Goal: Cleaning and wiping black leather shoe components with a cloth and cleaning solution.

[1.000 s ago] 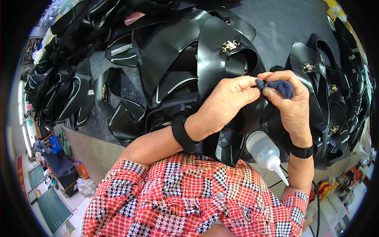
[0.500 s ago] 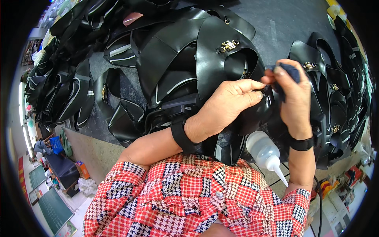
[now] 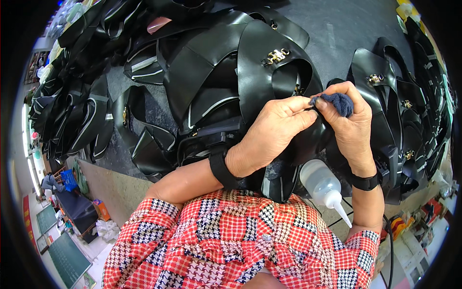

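Note:
My right hand (image 3: pixel 347 126) pinches a small dark blue cloth (image 3: pixel 339 102) and presses it against a black leather piece (image 3: pixel 308 139) held in front of me. My left hand (image 3: pixel 273 133) grips that same black leather piece, its fingertips touching the cloth. Both wrists wear black bands. A white squeeze bottle (image 3: pixel 323 183) with a pointed nozzle lies just below my right wrist. A black leather bag flap with a gold clasp (image 3: pixel 275 56) lies right behind my hands.
Several black leather bag parts (image 3: pixel 91 120) are heaped over the grey table (image 3: pixel 346 24) to the left, behind and right; some at the right bear gold clasps (image 3: pixel 375 77). The table's front edge (image 3: pixel 110 185) runs at lower left, with floor clutter below.
My right hand with the cloth rose and shifted right half a second ago, then came back down a little. My left hand stayed on the leather piece.

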{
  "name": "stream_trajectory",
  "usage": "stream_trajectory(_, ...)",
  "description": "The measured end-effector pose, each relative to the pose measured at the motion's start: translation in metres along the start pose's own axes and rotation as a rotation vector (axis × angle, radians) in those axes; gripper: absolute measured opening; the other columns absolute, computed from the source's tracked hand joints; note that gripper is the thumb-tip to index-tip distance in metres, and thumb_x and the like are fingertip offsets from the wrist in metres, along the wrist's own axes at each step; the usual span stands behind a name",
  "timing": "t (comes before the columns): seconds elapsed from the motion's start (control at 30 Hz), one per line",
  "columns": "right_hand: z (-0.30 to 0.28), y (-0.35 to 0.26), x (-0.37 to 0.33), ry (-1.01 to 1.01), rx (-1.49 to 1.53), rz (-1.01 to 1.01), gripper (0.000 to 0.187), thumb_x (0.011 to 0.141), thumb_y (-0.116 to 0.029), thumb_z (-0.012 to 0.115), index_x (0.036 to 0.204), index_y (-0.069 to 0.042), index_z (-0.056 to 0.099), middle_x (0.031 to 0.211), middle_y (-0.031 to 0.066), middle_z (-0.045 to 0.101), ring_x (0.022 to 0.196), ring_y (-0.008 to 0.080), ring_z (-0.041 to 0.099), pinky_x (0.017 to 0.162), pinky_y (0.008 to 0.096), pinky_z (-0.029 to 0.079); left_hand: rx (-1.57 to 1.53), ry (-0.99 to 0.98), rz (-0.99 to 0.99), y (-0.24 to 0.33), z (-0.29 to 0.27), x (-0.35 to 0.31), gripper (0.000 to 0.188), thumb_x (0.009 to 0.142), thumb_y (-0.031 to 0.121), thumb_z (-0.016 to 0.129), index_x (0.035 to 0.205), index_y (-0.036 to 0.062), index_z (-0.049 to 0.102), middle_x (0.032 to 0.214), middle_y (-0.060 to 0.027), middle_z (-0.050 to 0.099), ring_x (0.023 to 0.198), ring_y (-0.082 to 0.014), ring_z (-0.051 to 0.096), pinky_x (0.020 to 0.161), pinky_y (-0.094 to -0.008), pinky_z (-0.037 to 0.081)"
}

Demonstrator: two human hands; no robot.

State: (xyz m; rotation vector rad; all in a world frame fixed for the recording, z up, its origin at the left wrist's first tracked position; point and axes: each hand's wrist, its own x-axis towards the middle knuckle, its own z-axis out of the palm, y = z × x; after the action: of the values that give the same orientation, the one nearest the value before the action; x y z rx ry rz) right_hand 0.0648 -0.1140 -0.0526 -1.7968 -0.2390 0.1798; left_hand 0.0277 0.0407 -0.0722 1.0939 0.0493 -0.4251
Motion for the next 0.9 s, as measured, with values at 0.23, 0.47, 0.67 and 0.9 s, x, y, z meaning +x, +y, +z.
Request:
stream_trajectory(0.23, 0.007, 0.0, 0.003, 0.073, 0.151, 0.108, 0.01, 0.079, -0.006, 0.063, 0.086, -0.002, 0.056, 0.072, -0.0014, 0.056, 0.066, 0.0035, 0.05, 0.058, 0.0172, 0.04, 0.005, -0.012, -0.005, 0.004, 0.001, 0.001, 0.024, 0.088, 0.008, 0.051, 0.108, -0.0035, 0.055, 0.088, 0.0034, 0.056, 0.08, -0.0018, 0.048, 0.073, -0.0171, 0.039)
stream_trajectory(0.47, -0.015, -0.009, 0.006, -0.017, 0.376, 0.068, 0.015, 0.076, 0.0, 0.063, 0.09, 0.0, 0.058, 0.097, 0.0122, 0.061, 0.091, 0.0153, 0.058, 0.082, 0.0265, 0.046, 0.005, -0.028, -0.003, 0.006, -0.005, 0.003, 0.024, 0.088, 0.008, 0.051, 0.109, -0.0029, 0.055, 0.089, 0.0026, 0.057, 0.083, -0.0023, 0.048, 0.076, -0.0179, 0.039)
stream_trajectory(0.67, -0.002, -0.005, 0.005, -0.075, 0.093, 0.048, 0.013, 0.075, -0.002, 0.066, 0.086, -0.003, 0.058, 0.08, -0.0011, 0.059, 0.073, 0.0037, 0.051, 0.065, 0.0179, 0.042, 0.005, -0.021, -0.012, 0.006, -0.004, 0.002, 0.023, 0.088, 0.008, 0.05, 0.108, -0.0029, 0.056, 0.089, 0.0033, 0.056, 0.082, -0.0018, 0.047, 0.074, -0.0176, 0.038)
stream_trajectory(0.9, 0.008, 0.004, 0.004, 0.054, 0.194, 0.039, 0.01, 0.079, -0.005, 0.063, 0.085, -0.003, 0.056, 0.073, -0.004, 0.054, 0.066, 0.0014, 0.048, 0.057, 0.0155, 0.039, 0.056, 0.007, 0.018, 0.002, -0.002, 0.002, 0.022, 0.088, 0.006, 0.05, 0.107, -0.0029, 0.056, 0.084, 0.0046, 0.055, 0.076, -0.0006, 0.046, 0.069, -0.0161, 0.038)
